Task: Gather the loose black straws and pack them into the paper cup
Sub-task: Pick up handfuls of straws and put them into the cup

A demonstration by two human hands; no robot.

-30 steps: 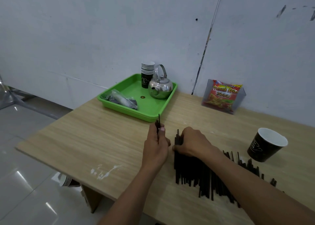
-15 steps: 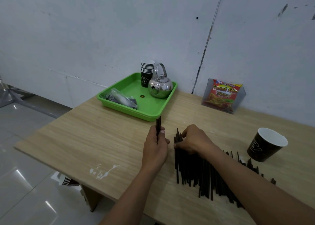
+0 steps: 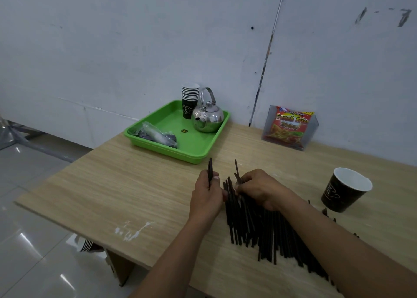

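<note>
Many loose black plastic straws (image 3: 259,225) lie fanned on the light wooden table (image 3: 135,189), beneath and just beside both hands. The red snack packet (image 3: 290,126) by the wall reads "French Fries". The left hand (image 3: 206,198) grips a few upright straws; the right hand (image 3: 261,190) pinches one or two from the pile. The black, white-lined paper cup (image 3: 345,190) stands apart, beyond the right hand; its printed logo is illegible.

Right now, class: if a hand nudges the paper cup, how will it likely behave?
The paper cup looks empty and thin-walled, so probably light and easy to tip. It already appears to lean, so filling it with straws from one side may topple it. Squeezing would likely dent it.
</note>
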